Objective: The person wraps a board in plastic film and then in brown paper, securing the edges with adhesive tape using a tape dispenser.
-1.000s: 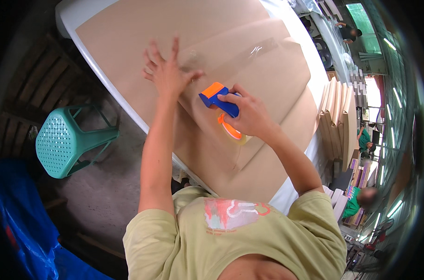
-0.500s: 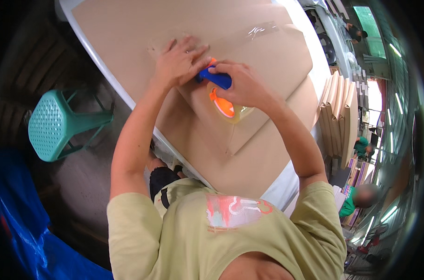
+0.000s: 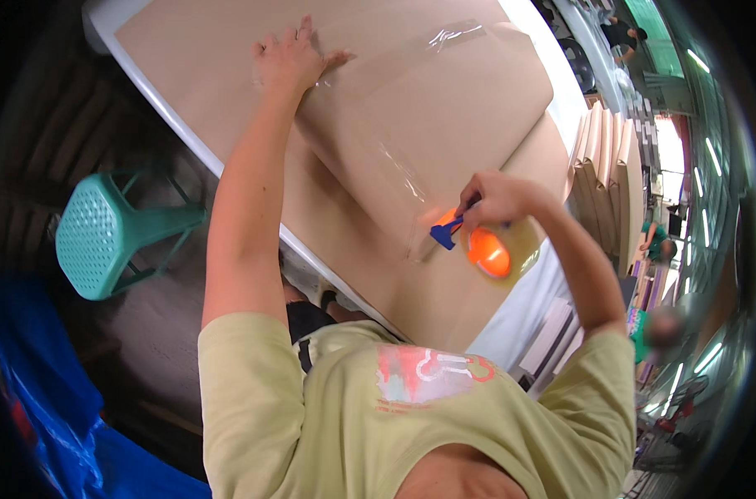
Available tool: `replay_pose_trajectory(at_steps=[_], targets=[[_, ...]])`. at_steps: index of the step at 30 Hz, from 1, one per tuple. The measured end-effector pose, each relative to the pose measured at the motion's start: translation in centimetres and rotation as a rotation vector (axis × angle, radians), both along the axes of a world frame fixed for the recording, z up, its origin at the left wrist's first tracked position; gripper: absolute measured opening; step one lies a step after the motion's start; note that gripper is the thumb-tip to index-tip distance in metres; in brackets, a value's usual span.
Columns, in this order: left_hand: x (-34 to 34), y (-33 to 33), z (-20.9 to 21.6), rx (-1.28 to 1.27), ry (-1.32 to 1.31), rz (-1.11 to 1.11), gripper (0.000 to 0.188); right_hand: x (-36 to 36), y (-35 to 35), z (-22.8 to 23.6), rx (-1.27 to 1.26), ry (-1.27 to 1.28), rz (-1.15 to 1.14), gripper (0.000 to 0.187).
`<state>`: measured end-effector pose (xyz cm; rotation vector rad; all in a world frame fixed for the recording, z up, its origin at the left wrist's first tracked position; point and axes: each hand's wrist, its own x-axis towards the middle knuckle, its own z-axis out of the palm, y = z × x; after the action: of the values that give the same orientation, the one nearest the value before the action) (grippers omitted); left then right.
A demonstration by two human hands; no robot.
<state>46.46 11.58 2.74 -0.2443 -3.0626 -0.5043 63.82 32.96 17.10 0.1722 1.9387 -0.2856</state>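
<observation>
1. The tape dispenser (image 3: 486, 245), orange and blue with a roll of clear tape on it, was held in the right hand (image 3: 498, 200) above the near edge of the brown cardboard sheet (image 3: 444, 116), toward the right side of the worktop (image 3: 523, 316).
2. The right hand was closed around the dispenser's handle, fingers curled over the top, with the blue cutter end pointing left toward the cardboard.
3. A strip of clear tape (image 3: 378, 158) ran from the dispenser's blue end up and left across the cardboard, shiny along its length, toward the left hand (image 3: 290, 58).
4. The left hand lay flat on the cardboard at the far end of the strip, fingers spread and palm pressed down, thumb out to the right.
5. A second bit of clear tape (image 3: 457, 35) glinted on the cardboard farther right of that hand.
6. The cardboard covered most of the white worktop, with a folded flap overlapping the larger sheet beneath.
7. A stack of flat cardboard pieces (image 3: 607, 179) stood on edge just beyond the right side of the worktop.
8. A teal plastic stool (image 3: 103, 241) stood on the floor to the left of the worktop, well apart from both hands.
9. A blue plastic sheet (image 3: 37, 407) lay at the lower left, on the floor.
</observation>
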Motion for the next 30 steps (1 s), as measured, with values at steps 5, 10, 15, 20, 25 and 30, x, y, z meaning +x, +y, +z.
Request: replay_pose_trajectory(at_steps=[5, 10, 15, 20, 25, 30], targets=[[-5.9, -2.3, -1.7, 0.148, -0.259, -0.285, 0.064, 7.0, 7.5, -10.2, 0.382, -0.726, 0.417, 0.031], [-7.6, -3.0, -2.7, 0.434, -0.397, -0.247, 0.047, 22.7, 17.7, -5.3, -0.221, -0.087, -1.185, 0.031], [-9.2, -4.0, -6.4, 0.684, -0.284, -0.276, 0.045, 34.9, 8.8, -12.1, -0.867, 1.143, -2.022, 0.035], [-8.8, -3.6, -2.0, 0.739, -0.689, -0.109, 0.061, 35.4, 5.9, -17.2, -0.144, 1.702, -2.135, 0.031], [-8.6, -3.0, 0.2, 0.549, -0.594, -0.192, 0.067, 24.3, 4.1, -13.1, 0.359, 1.707, -1.565, 0.03], [-12.0, -0.5, -0.5, 0.461, -0.602, -0.248, 0.074, 10.5, 1.2, -17.1, -0.538, 1.482, -1.794, 0.058]])
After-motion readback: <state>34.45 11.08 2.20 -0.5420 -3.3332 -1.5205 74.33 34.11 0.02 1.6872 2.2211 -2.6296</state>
